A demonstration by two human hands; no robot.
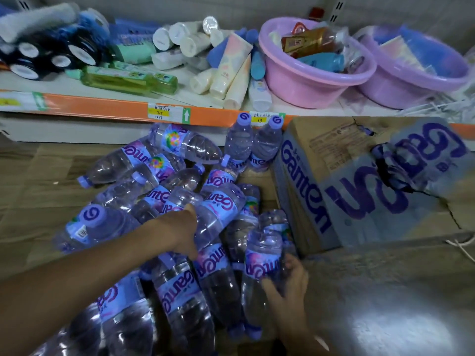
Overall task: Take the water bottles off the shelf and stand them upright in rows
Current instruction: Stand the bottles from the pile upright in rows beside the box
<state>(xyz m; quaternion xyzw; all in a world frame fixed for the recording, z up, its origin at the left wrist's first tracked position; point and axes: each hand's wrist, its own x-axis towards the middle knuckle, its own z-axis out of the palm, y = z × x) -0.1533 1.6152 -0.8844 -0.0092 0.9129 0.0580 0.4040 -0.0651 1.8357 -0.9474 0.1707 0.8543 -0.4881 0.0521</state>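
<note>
Several clear water bottles with purple caps and purple labels lie in a jumbled heap (164, 186) on the floor below the shelf. Two bottles (253, 143) stand upright against the shelf's orange edge. My left hand (183, 231) reaches into the middle of the heap and rests on a lying bottle (218, 209); its fingers are hidden behind the bottle. My right hand (290, 281) grips another bottle (262, 273) from the right side, cap end pointing toward me.
A torn cardboard box (359, 191) with purple lettering lies right of the heap. The shelf (123, 111) above holds tubes, jars, a green bottle (128, 79) and two pink basins (313, 80) filled with goods. Wood-look floor spreads to the left.
</note>
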